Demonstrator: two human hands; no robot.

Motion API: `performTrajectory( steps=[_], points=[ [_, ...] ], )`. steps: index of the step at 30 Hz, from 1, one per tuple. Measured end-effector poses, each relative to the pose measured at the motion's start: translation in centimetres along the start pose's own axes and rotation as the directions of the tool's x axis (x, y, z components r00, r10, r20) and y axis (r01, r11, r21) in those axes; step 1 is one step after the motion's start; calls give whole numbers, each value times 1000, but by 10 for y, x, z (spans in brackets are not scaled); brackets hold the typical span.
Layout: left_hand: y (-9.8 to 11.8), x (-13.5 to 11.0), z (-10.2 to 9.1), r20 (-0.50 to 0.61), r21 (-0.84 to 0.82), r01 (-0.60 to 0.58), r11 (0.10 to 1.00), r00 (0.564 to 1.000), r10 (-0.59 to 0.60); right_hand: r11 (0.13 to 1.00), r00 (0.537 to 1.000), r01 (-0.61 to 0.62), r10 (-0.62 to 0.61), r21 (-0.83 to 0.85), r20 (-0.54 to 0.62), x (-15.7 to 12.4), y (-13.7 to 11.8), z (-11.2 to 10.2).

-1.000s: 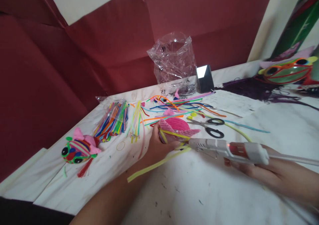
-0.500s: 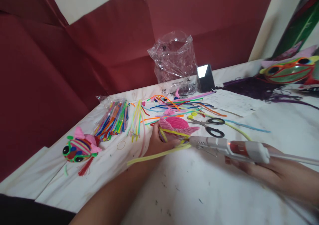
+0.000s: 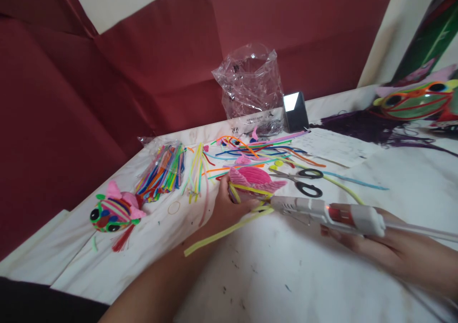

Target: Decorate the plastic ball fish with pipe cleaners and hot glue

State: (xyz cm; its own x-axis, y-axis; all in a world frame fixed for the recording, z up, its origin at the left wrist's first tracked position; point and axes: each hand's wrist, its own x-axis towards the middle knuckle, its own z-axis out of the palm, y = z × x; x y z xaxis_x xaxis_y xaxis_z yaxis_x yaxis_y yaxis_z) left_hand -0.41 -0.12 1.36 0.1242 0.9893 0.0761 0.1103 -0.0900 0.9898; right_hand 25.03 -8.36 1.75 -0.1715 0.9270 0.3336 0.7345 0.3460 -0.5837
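Note:
My left hand (image 3: pixel 229 203) is closed around a pink craft piece (image 3: pixel 252 177) with ear-like corners and yellow and purple strips along its side. A long yellow pipe cleaner (image 3: pixel 214 237) trails from the piece down to the left, over my forearm. In my right hand (image 3: pixel 361 246) is a white hot glue gun (image 3: pixel 329 213) with a clear glue stick (image 3: pixel 422 228) out of its back. Its nozzle points left and meets the piece near my left thumb; whether glue is coming out cannot be seen.
Black-handled scissors (image 3: pixel 300 179) lie just behind the piece. Loose pipe cleaners (image 3: pixel 250 151) and a bagged bundle (image 3: pixel 162 172) spread across the white table. A finished fish-like figure (image 3: pixel 112 213) sits left. A phone (image 3: pixel 295 111) and plastic bag (image 3: pixel 250 84) stand at the back.
The loose end of the yellow pipe cleaner has swung lower, opening a gap below the piece. Both hands and the glue gun are nearly where they were.

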Motion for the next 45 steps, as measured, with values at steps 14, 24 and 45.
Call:
performTrajectory(
  steps=[14, 24, 45],
  points=[
    [-2, 2, -1, 33, -44, -7, 999, 999, 9, 985, 998, -56, 53, 163, 18, 1, -18, -1],
    [-3, 2, 0, 17, -44, -16, 999, 1000, 17, 990, 997, -66, 62, 127, 36, 1, -18, -3],
    [-12, 5, 1, 10, -115, -25, 993, 1000, 26, 990, 999, -15, 10, 143, 31, 1, -11, -3]
  ],
)
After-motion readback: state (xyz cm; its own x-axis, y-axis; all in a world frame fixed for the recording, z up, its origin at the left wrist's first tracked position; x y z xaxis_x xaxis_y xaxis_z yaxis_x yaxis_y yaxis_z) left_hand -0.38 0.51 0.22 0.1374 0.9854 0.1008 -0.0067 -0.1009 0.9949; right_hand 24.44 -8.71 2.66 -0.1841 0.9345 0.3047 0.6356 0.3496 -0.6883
